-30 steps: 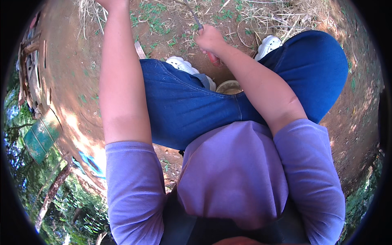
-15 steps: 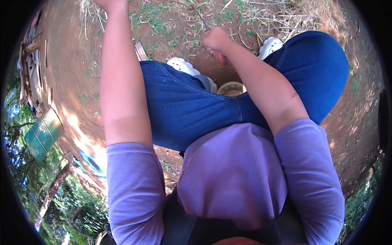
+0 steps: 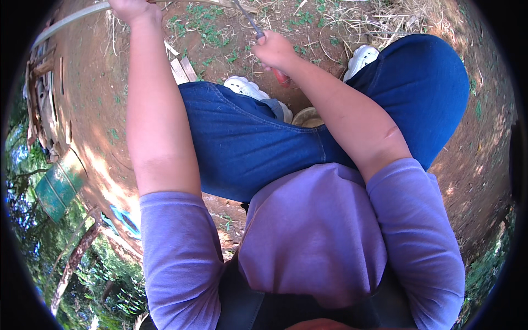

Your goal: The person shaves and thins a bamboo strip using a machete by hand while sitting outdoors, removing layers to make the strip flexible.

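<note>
My left hand (image 3: 133,9), at the top edge of the picture, is closed around a long, pale, bendy strip (image 3: 71,21) that looks like split bamboo or wood. The strip runs out to the left, and its other part (image 3: 223,3) shows along the top edge to the right of the hand. In my right hand (image 3: 275,51) is a knife with a red handle (image 3: 282,78) and a narrow dark blade (image 3: 248,19). The blade points up and left, its upper end meeting the strip near the picture's edge. Whether it cuts in cannot be made out.
Between my white shoes (image 3: 246,88) stands a pale round seat or container (image 3: 309,117), partly hidden by my leg. Short wood pieces (image 3: 179,70) lie by the left shoe. Dry stalks (image 3: 379,22) cover the ground at upper right. A green panel (image 3: 58,190) stands far left.
The pale strip has come into view at the top. My right hand with the knife has moved left and slightly up; my left hand has shifted slightly left and down.
</note>
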Available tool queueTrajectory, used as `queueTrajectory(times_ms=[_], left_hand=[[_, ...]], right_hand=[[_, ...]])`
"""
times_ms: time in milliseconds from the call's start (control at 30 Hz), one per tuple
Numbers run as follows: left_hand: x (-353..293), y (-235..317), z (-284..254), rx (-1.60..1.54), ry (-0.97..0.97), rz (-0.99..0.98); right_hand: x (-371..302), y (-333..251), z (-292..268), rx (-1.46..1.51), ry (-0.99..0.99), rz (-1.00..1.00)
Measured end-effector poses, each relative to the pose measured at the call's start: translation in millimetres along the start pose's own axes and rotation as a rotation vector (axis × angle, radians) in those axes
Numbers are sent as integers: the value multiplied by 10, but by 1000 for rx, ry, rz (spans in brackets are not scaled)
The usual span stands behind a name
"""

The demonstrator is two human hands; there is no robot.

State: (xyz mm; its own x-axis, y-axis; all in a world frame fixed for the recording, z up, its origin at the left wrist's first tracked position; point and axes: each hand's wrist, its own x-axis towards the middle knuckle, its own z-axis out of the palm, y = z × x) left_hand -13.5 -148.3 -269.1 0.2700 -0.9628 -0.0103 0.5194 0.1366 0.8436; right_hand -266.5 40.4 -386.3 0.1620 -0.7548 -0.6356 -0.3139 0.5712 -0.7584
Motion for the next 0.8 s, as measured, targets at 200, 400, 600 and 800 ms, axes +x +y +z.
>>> queueTrajectory(times_ms=[200, 400, 600, 800], left_hand=[[-128, -64, 327, 231, 67, 51], [-153, -72, 300, 221, 52, 60], [-163, -158, 417, 214, 22, 54], [-165, -222, 559, 253, -45, 54]], right_hand=[[62, 63, 54, -178, 186, -389], [-30, -232, 67, 34, -28, -91], [225, 169, -240, -238, -165, 164], [25, -121, 30, -82, 95, -239]])
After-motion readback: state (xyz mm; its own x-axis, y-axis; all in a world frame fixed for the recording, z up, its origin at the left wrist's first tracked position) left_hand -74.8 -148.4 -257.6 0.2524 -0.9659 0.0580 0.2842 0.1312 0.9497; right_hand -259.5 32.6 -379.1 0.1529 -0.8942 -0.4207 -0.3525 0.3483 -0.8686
